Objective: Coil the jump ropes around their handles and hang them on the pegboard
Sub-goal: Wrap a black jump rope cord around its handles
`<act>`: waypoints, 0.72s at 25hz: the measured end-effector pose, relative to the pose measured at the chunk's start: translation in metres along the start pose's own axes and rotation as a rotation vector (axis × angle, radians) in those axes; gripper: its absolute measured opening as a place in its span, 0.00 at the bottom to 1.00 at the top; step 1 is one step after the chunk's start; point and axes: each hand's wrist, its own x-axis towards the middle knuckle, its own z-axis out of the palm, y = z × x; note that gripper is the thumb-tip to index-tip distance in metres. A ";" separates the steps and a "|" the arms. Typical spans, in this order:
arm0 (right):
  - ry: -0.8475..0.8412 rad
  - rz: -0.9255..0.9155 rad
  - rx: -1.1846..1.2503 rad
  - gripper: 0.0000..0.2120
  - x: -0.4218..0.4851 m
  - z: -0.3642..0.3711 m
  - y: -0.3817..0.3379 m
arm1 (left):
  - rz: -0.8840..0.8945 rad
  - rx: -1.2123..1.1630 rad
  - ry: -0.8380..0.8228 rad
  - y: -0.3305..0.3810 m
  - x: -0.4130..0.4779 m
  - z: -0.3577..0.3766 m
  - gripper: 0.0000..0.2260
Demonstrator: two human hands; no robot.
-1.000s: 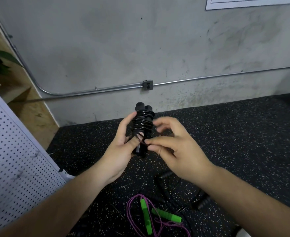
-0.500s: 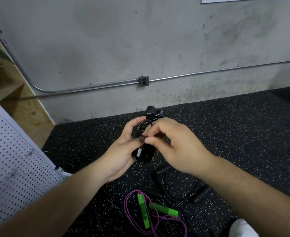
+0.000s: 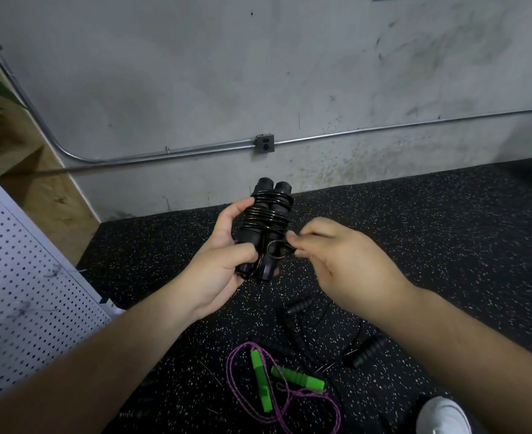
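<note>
A black jump rope (image 3: pixel 266 214) is coiled tightly around its two handles, which stand side by side and nearly upright. My left hand (image 3: pixel 224 261) grips the lower half of the bundle, thumb across the front. My right hand (image 3: pixel 330 255) pinches a small loop of the black cord at the bundle's lower right side. On the floor below lie a purple rope with green handles (image 3: pixel 285 375) and a loose black rope with ribbed handles (image 3: pixel 365 352). The white pegboard (image 3: pixel 17 292) leans at the far left.
The floor is black speckled rubber (image 3: pixel 430 230), meeting a grey concrete wall with a metal conduit and junction box (image 3: pixel 264 144). A white shoe (image 3: pixel 443 416) shows at the bottom right. A wooden surface and plant leaves sit at the upper left.
My right hand has come off the top of the coil and moved to the bundle's lower right, now pinching a small loop of cord. The bundle stands more upright in my left hand.
</note>
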 end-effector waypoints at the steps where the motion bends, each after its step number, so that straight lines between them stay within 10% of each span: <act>1: -0.014 -0.005 -0.065 0.21 -0.001 0.003 0.000 | 0.006 0.013 0.006 0.000 0.000 0.000 0.38; 18: 0.054 0.133 -0.233 0.17 -0.006 0.018 -0.023 | -0.014 0.046 0.002 -0.003 0.000 0.006 0.40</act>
